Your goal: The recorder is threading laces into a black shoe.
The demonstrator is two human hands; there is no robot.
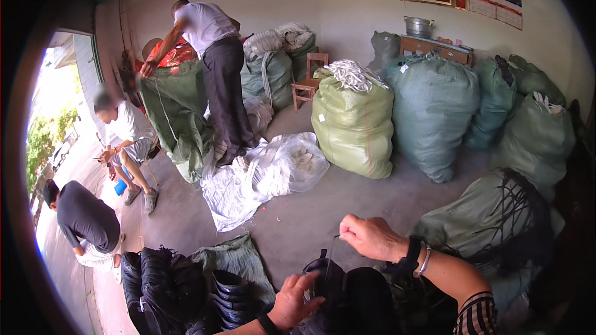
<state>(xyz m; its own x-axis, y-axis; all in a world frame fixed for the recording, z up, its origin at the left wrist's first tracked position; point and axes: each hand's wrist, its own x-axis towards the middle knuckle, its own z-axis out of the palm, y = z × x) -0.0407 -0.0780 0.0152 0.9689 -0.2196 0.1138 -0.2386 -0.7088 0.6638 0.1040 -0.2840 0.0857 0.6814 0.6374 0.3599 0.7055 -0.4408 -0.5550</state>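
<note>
My right hand (371, 237) is raised above my lap, its fingertips pinched on a thin dark thread (332, 249). The thread runs down toward a black fabric piece (326, 278) with a small loop at its top. My left hand (295, 303) is beside that piece, thumb and fingers apart; whether it touches the fabric I cannot tell. Nested dark curved pieces (231, 301) are stacked left of my left hand, next to a larger pile of similar black pieces (162, 285). What kind of article they are is not clear.
A green woven sheet (239, 260) lies beyond the stack. Large stuffed sacks, one yellow-green (352, 127) and one blue-green (437, 115), stand ahead. A slumped sack (475, 217) is at my right. One person (214, 31) handles a green sack (174, 111); two others sit at left.
</note>
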